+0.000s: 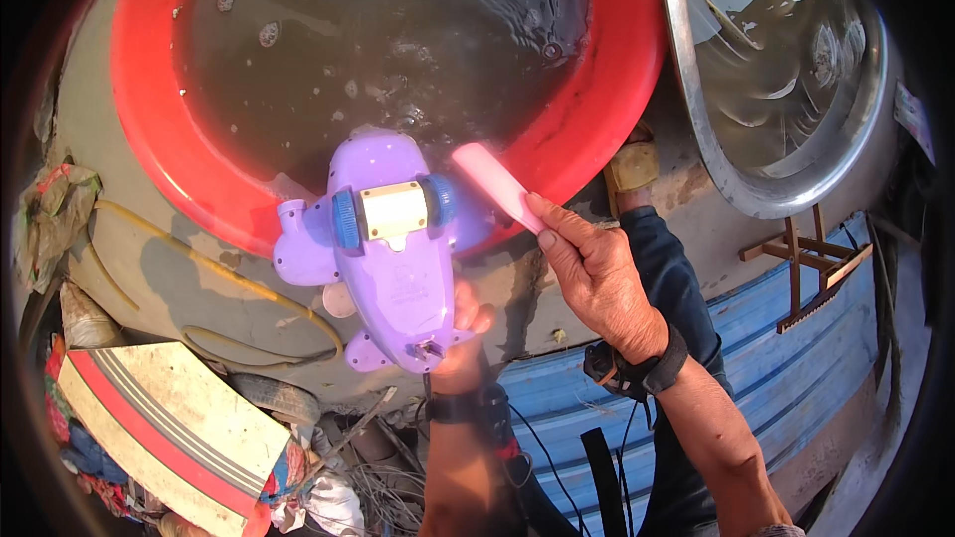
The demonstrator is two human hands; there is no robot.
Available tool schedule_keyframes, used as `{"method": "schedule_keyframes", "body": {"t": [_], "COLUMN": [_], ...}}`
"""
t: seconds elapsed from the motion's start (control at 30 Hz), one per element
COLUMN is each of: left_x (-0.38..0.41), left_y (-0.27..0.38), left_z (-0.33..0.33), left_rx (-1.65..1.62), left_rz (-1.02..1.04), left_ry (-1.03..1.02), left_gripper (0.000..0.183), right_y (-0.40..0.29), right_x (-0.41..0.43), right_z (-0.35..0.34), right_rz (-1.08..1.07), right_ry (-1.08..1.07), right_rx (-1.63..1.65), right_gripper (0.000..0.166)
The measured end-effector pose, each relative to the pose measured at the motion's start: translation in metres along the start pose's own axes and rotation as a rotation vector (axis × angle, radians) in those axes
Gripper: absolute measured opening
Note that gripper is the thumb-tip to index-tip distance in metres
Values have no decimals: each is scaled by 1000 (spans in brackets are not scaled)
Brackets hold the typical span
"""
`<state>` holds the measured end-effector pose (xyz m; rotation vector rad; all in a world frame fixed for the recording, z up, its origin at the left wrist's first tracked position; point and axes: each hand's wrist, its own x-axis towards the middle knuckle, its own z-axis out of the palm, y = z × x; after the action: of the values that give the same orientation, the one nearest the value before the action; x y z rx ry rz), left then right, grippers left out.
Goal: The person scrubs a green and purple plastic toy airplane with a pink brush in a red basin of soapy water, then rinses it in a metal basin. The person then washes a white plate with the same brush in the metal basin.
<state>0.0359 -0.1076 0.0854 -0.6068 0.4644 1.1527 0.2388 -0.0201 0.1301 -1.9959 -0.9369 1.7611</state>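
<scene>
A purple plastic toy airplane (395, 253) with blue wheels and a cream battery cover or axle housing shows its underside, over the near rim of a red tub (149, 112). My left hand (466, 313) holds it from behind and below, and the toy hides most of the fingers. My right hand (597, 268) grips the end of a pink plastic handle or brush (492, 179) between thumb and fingers. Its far end points up left over the tub's rim, just right of the toy. Whether it has bristles underneath cannot be seen. Murky water (298, 89) with some foam fills the tub.
A metal basin (791, 198) of water stands at the upper right. Below it are a brown wooden frame (809, 265) and blue corrugated sheeting (791, 335). A yellow hose (224, 268) lies left on the concrete. A striped board (171, 425) rests on cloths and debris at lower left.
</scene>
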Motion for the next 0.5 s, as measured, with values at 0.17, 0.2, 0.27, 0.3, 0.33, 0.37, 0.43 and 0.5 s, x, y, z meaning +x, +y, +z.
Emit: {"method": "schedule_keyframes", "body": {"t": [0.17, 0.2, 0.27, 0.3, 0.33, 0.37, 0.43, 0.5], "left_x": [-1, -1, 6, 8, 7, 5, 4, 8], "left_y": [11, 9, 4, 0, -3, -4, -5, -9], "left_z": [-18, -12, -2, 8, 13, 14, 19, 20], "left_rx": [1, -29, 3, 65, 127, 90, 18, 74], "left_rz": [-24, -2, 35, 54, 73, 80, 117, 123], "left_ry": [-113, -75, -36, -21, -5, 34, 68, 83], "left_gripper": [101, 101, 96, 90, 86, 89, 93, 88], "right_y": [-5, 7, 12, 9, -1, -8, -20, -3], "right_x": [-7, -2, -6, -8, -7, -9, -14, -17], "right_z": [5, 7, 2, 3, 1, 1, 5, 7], "right_rz": [-84, -128, -68, -29, 24, -49, -213, -168], "right_ry": [-55, -46, -20, -17, 10, -4, -28, -33], "right_rx": [-22, -99, -58, -35, 76, 53, 12, -38], "right_gripper": [37, 37, 38, 38, 39, 39, 39, 40]}}
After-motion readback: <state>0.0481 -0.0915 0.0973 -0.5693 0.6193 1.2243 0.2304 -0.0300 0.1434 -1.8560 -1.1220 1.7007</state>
